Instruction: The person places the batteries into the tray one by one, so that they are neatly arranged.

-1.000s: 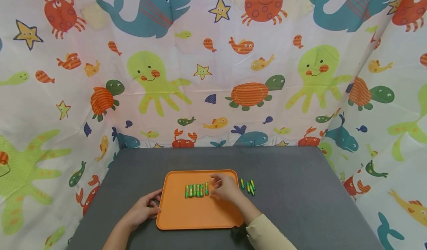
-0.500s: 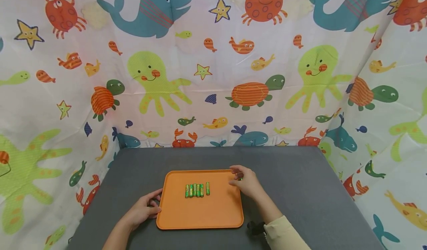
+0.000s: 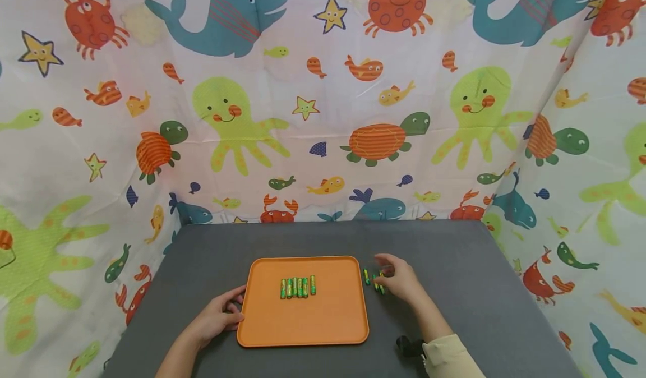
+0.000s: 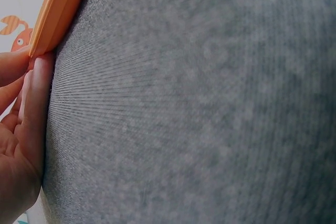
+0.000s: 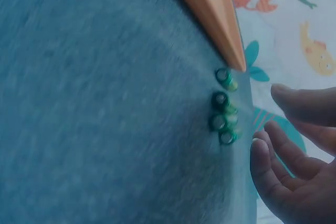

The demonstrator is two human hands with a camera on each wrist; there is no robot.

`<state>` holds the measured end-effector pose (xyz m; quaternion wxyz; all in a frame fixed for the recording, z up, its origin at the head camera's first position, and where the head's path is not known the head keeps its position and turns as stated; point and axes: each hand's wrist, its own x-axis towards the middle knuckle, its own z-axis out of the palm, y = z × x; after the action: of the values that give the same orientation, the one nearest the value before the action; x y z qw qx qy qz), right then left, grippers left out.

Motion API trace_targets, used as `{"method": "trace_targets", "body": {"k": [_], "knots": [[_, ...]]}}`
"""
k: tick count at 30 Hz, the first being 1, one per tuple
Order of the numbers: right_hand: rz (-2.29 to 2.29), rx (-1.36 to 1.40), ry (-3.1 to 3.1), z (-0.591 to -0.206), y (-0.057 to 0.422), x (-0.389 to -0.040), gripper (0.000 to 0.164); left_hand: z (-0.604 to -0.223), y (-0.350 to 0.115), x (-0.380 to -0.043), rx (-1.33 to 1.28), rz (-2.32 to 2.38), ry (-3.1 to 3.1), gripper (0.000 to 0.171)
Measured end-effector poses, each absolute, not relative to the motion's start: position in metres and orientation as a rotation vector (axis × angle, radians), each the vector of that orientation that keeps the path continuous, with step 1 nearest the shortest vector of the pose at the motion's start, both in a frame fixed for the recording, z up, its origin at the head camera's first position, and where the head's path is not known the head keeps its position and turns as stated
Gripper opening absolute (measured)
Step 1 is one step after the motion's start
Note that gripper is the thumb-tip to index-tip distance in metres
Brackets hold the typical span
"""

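An orange tray (image 3: 303, 330) lies on the dark table. On it several green-and-yellow batteries (image 3: 295, 288) stand side by side in a row, one of them (image 3: 313, 285) a little apart at the right end. My left hand (image 3: 216, 316) pinches the tray's left rim, fingertips at the orange edge (image 4: 60, 17) in the left wrist view. Past the tray's right side lie several more batteries (image 3: 367, 277), seen end-on (image 5: 221, 99) in the right wrist view. My right hand (image 3: 404, 280) hovers over them with fingers spread and nothing between, partly covering them in the head view.
Grey cloth (image 3: 479, 305) covers the table. A curtain (image 3: 323, 142) printed with sea animals hangs behind it and along both sides. A small black object (image 3: 409, 346) sits at the right wrist, by the cream sleeve (image 3: 451, 355).
My right hand has moved from above the tray, beside the end battery of the row, rightward to the loose batteries. My left hand has stayed at the tray's rim.
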<state>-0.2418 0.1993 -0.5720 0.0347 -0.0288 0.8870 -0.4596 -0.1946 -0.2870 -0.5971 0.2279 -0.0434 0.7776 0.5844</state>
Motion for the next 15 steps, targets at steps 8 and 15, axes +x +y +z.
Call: {"method": "trace_targets", "body": {"k": [8, 15], "knots": [[-1.25, -0.109, 2.779, -0.581, 0.211, -0.24, 0.068, -0.597, -0.288, -0.194, -0.118, 1.609, 2.146, 0.078], [-1.122, -0.193, 2.835, -0.589, 0.212, -0.24, 0.062, -0.6, -0.29, -0.195, -0.092, 1.62, 2.131, 0.078]]}}
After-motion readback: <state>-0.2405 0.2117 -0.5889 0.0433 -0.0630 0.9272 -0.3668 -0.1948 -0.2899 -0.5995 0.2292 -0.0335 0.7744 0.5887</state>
